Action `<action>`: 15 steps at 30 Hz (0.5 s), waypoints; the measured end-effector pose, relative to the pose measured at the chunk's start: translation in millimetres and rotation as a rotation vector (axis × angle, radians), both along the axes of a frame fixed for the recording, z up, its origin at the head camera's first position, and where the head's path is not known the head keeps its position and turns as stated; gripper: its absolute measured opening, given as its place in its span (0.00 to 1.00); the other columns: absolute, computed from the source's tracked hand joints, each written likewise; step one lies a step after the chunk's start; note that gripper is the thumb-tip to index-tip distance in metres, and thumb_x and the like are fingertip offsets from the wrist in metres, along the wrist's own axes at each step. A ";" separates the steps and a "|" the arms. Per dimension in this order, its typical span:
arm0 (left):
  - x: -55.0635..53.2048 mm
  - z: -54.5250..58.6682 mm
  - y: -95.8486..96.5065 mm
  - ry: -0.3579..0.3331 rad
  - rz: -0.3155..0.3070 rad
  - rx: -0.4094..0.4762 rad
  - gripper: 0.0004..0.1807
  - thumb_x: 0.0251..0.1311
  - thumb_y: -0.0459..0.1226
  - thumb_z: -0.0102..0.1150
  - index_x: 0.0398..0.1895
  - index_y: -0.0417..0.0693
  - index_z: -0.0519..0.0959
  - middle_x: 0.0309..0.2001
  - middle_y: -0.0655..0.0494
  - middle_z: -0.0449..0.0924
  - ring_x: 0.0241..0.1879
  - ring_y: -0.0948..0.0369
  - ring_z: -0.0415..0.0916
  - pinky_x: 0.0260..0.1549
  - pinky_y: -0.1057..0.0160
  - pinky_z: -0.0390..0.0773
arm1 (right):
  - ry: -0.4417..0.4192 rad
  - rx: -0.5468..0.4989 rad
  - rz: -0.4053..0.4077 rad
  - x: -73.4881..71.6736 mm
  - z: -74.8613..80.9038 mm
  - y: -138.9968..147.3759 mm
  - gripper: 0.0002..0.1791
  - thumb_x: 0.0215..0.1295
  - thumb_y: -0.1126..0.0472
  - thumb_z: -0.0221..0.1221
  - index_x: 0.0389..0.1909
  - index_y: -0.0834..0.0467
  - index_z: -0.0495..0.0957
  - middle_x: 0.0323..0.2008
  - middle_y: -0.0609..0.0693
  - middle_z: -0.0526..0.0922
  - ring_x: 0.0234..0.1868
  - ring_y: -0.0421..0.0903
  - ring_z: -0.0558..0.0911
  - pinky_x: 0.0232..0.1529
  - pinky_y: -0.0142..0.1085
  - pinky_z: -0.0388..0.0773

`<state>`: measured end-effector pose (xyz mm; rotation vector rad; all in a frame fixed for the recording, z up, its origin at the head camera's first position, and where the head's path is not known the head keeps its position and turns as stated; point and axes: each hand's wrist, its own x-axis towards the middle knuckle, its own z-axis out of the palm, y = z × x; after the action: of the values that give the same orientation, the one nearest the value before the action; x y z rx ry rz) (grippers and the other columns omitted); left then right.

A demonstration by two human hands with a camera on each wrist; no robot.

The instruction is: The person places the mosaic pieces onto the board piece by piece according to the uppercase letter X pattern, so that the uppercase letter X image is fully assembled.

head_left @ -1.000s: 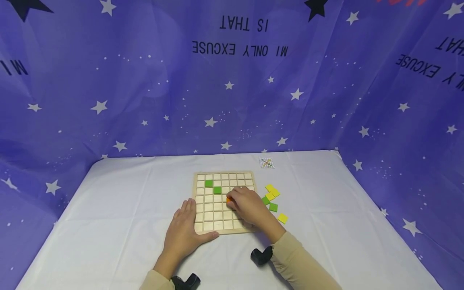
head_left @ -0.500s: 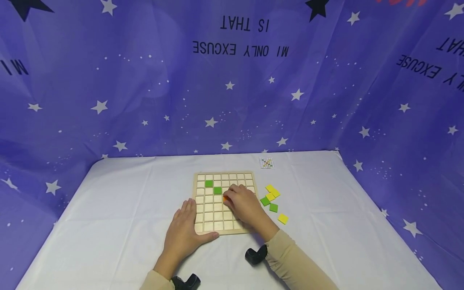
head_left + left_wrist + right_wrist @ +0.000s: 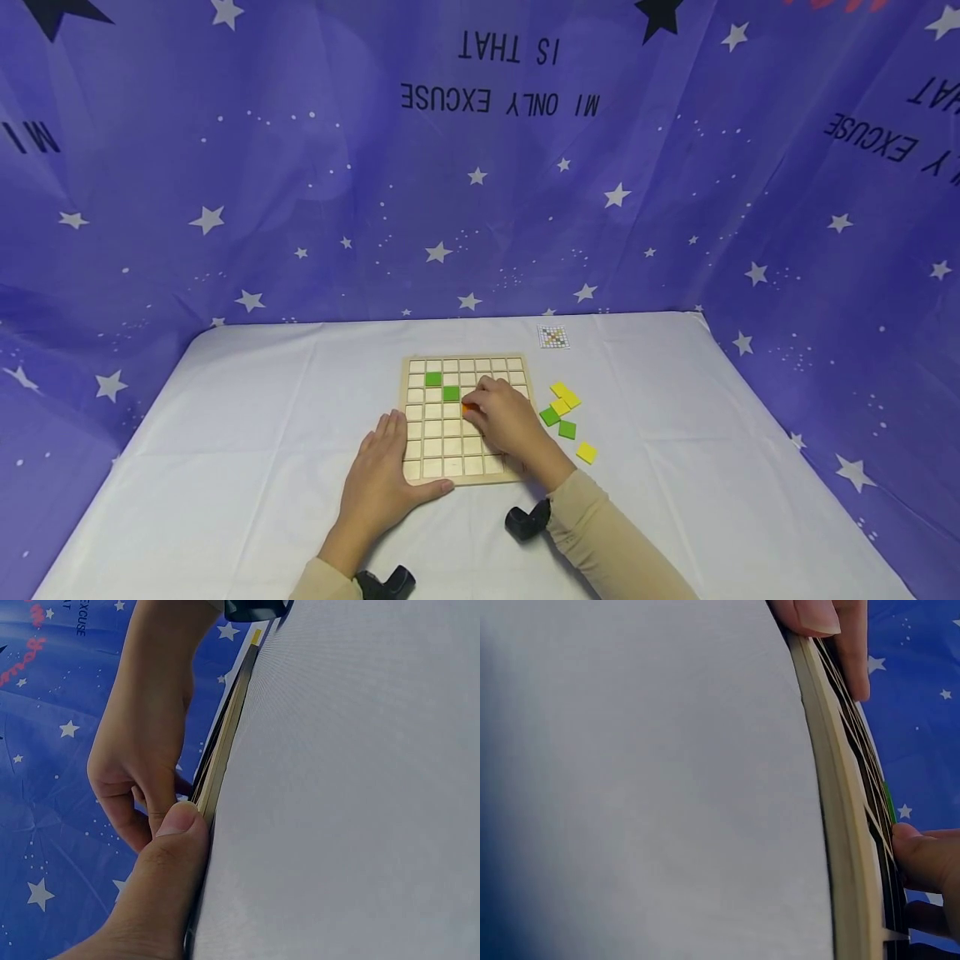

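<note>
A wooden grid board (image 3: 465, 481) lies flat on the white table, with two green tiles (image 3: 451, 393) set in its squares along a diagonal. My right hand (image 3: 504, 417) is over the board's middle, its thumb and fingertips pinching an orange tile (image 3: 468, 408) at a square just right of and below the lower green one. My left hand (image 3: 378, 483) rests along the board's left side, fingers straight and thumb stretched along the near edge. In the left wrist view the left thumb (image 3: 178, 821) touches the board's edge. The right hand hides several squares.
Right of the board lie loose yellow tiles (image 3: 587, 452) and green tiles (image 3: 567, 430). A small printed pattern card (image 3: 553, 337) sits beyond the board's far right corner. A purple star-printed cloth (image 3: 480, 208) hangs behind the table.
My right hand has moved slightly left and away from me with the orange tile, to the square beside the lower green tile's corner. The left hand stays in place.
</note>
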<state>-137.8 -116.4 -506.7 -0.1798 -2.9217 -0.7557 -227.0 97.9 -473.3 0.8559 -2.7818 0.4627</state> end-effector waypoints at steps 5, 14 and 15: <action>0.0 0.5 0.9 0.007 -0.002 -0.003 0.76 0.35 0.79 0.60 0.76 0.32 0.51 0.78 0.41 0.51 0.78 0.46 0.48 0.76 0.44 0.53 | -0.029 -0.027 -0.003 1.5 2.0 0.6 0.11 0.66 0.53 0.65 0.46 0.50 0.88 0.34 0.42 0.81 0.35 0.39 0.75 0.34 0.30 0.78; 1.5 2.0 0.5 0.001 -0.003 0.000 0.77 0.35 0.81 0.58 0.76 0.32 0.51 0.78 0.41 0.51 0.78 0.46 0.48 0.76 0.44 0.53 | -0.108 -0.040 -0.005 10.1 11.7 13.1 0.15 0.65 0.55 0.66 0.52 0.50 0.85 0.49 0.44 0.86 0.52 0.44 0.82 0.54 0.41 0.82; 1.4 2.1 0.3 0.002 -0.002 -0.001 0.77 0.35 0.81 0.58 0.76 0.32 0.51 0.78 0.41 0.51 0.78 0.46 0.48 0.76 0.45 0.53 | -0.117 -0.053 -0.012 11.4 12.9 16.1 0.16 0.65 0.55 0.66 0.53 0.50 0.85 0.51 0.44 0.86 0.54 0.45 0.82 0.57 0.42 0.81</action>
<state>-136.5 -116.1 -504.6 -0.1839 -2.9210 -0.7537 -215.6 114.0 -460.3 0.8249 -2.8639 0.5996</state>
